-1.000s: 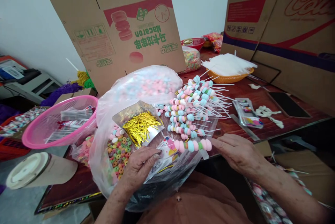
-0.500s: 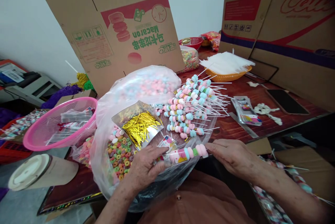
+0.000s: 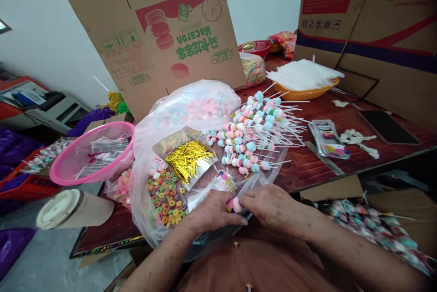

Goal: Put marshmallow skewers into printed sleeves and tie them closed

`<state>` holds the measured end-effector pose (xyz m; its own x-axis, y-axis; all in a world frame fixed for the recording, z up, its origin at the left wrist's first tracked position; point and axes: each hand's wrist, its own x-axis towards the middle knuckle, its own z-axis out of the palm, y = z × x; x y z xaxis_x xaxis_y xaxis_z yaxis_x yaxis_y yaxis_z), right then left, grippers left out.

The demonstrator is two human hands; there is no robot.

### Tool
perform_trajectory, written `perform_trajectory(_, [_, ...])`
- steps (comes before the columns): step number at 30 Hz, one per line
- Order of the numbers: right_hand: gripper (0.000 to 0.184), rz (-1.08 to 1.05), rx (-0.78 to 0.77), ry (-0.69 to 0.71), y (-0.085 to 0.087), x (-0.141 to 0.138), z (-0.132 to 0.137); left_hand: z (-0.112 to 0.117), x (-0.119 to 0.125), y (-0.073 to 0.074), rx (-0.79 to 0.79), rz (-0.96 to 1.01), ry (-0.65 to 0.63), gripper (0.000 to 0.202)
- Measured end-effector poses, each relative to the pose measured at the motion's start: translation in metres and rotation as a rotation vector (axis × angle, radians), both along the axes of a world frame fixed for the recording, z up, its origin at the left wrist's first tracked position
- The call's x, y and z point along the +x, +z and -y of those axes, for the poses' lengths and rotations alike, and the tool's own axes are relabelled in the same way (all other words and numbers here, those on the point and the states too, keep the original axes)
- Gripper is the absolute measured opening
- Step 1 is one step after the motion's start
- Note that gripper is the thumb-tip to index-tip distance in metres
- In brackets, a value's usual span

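My left hand point(image 3: 215, 210) is closed around a marshmallow candy skewer point(image 3: 236, 204) close to my body. Only a few pink pieces of it show; the rest is hidden by the hand. At the skewer's other end my right hand point(image 3: 264, 202) is closed, fingertips touching it; whether it grips stick or wrapper is hidden. Just beyond lie printed clear wrappers point(image 3: 223, 180) and a foil pouch of gold twist ties point(image 3: 189, 160). Ring-shaped candies point(image 3: 166, 198) fill the left of a large plastic bag point(image 3: 138, 192). Several finished-looking skewers point(image 3: 252, 135) are piled behind.
A pink basket point(image 3: 58, 171) with wrappers and a lidded paper cup point(image 3: 92, 208) stand left. White sticks fill an orange basket point(image 3: 307, 94) at the back. A phone point(image 3: 389, 126) and packed wrappers point(image 3: 328, 139) lie right. Cardboard boxes point(image 3: 116, 64) rise behind; skewers point(image 3: 375, 233) fill a box below right.
My hands have come together and nearer my body. The wrapped skewer, stretched out between them before, is now mostly covered by my left hand. The view has shifted slightly left.
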<state>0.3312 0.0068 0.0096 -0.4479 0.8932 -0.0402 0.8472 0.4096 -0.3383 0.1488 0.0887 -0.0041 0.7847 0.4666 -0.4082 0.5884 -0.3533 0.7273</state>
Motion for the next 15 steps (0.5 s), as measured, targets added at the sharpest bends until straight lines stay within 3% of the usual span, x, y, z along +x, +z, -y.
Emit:
perform_trajectory(5, [0.02,-0.099,0.133,-0.035,-0.002,0.017,-0.005,-0.003,-0.01,-0.006,-0.109,0.085,0.083,0.037])
perform_trajectory(11, [0.026,-0.21,0.125,-0.027,-0.004,0.01,-0.011,0.004,0.005,-0.004,0.083,0.018,0.078,0.032])
perform_trajectory(13, [0.027,-0.237,0.096,-0.004,-0.01,0.004,-0.016,0.004,0.009,-0.002,0.088,0.054,0.072,0.039])
perform_trajectory(15, [0.03,-0.296,0.054,0.011,-0.016,0.005,-0.019,-0.001,0.003,0.003,0.04,0.115,0.073,0.06])
